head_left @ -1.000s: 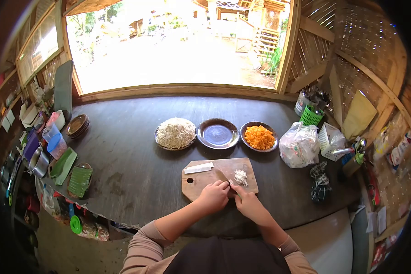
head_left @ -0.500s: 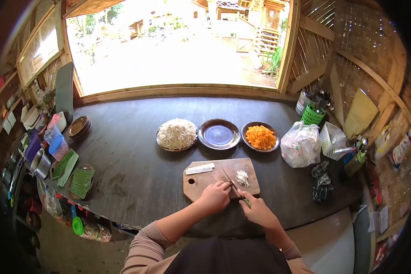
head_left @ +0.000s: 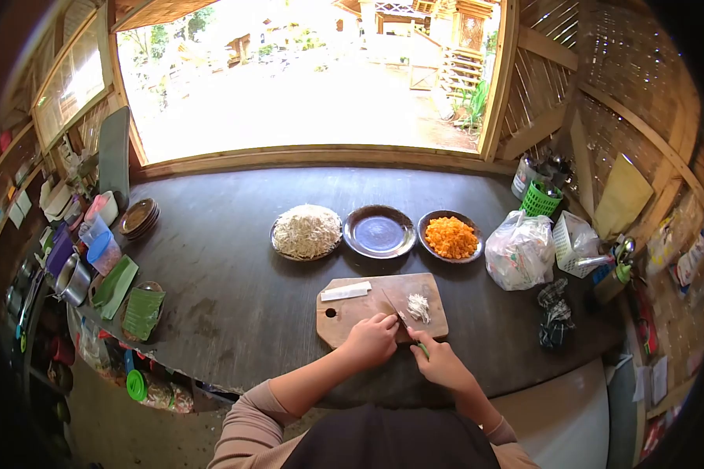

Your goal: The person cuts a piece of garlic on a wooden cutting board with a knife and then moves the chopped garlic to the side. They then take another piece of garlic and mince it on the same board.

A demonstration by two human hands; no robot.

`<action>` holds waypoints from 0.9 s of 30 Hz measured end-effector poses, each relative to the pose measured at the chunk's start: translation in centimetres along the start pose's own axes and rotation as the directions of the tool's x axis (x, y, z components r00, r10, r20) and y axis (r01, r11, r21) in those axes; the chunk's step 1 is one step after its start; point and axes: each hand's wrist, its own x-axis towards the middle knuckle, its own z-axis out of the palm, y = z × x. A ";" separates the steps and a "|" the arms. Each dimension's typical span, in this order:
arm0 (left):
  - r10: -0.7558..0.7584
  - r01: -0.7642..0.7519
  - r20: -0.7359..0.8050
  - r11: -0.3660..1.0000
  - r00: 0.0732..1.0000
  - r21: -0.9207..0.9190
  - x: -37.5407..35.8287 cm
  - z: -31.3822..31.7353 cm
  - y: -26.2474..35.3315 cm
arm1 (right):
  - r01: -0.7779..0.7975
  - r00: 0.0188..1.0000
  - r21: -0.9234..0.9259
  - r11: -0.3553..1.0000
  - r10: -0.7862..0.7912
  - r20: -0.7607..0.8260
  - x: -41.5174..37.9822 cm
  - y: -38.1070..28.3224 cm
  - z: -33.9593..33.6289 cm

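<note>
Now the knife has been drawn back, gripped by right fingers, apparently mid-slice beside left fingers, their hold hidden.

From my remote seat I see a wide window opening framed in wood, daylight bleaching the ground outside almost white. A woven bamboo wall stands on the right, pricked with specks of light and crossed by a slanting wooden brace. Below the sill I have a dark table with a curved near edge, and a grey-brown floor shows at lower left
</note>
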 end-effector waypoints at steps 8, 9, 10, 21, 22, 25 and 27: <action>0.043 -0.044 0.020 0.998 0.999 0.047 0.1 0.7 -0.4 | 0.027 1.000 0.032 0.999 -0.027 0.000 2.0 0.6 0.4; 0.045 -0.045 0.017 0.998 0.999 0.048 0.1 0.6 -0.3 | -0.046 0.998 0.043 0.998 0.044 0.042 1.9 0.4 0.1; 0.034 -0.034 0.003 0.999 0.999 0.032 0.1 0.5 -0.2 | -0.046 0.998 0.042 0.998 0.044 0.041 1.7 0.4 0.1; 0.018 -0.018 -0.001 1.000 1.000 0.004 0.0 -0.2 0.0 | -0.215 0.971 0.018 0.976 0.212 0.109 -0.3 -2.0 -1.7; 0.015 -0.015 0.005 1.000 1.000 0.002 0.1 -0.5 0.1 | -0.216 0.971 0.018 0.976 0.213 0.109 -0.4 -1.7 -1.7; 0.012 -0.012 0.000 1.000 1.000 -0.005 0.1 -0.4 0.1 | -0.223 0.968 0.046 0.974 0.216 0.128 -0.4 -1.1 -1.6; 0.011 -0.011 -0.012 1.000 1.000 -0.008 0.0 -0.4 0.1 | -0.231 0.967 0.051 0.972 0.223 0.127 -0.3 -1.2 -1.6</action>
